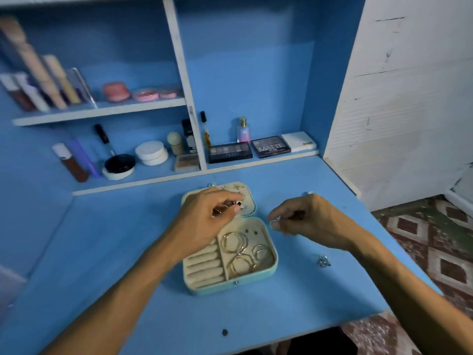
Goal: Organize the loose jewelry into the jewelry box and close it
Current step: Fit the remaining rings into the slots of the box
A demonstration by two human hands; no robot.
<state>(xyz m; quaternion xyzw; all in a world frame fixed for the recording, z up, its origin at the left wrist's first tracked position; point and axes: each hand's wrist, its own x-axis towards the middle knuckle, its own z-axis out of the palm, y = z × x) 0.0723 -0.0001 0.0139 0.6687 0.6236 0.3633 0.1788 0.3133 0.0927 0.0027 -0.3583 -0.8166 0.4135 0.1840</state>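
A pale green jewelry box [272,268] lies open in the middle of the blue desk, lid [249,201] folded back. Several gold hoops [238,245] lie in its right compartment, and cream ring rolls [204,267] fill the left one. Small star-shaped earrings [236,187] are pinned in the lid. My left hand [204,216] hovers over the lid and pinches a small piece of jewelry [238,203]. My right hand [307,219] is just right of the box, fingertips pinching something tiny that I cannot make out. A silver piece [323,261] lies loose on the desk to the right.
Another small silver item [308,193] sits beyond my right hand. Makeup palettes [270,147], bottles and powder puffs [151,152] line the shelves behind. A dark spot [224,332] marks the desk near its front edge. The desk's right edge drops to a patterned floor [435,252].
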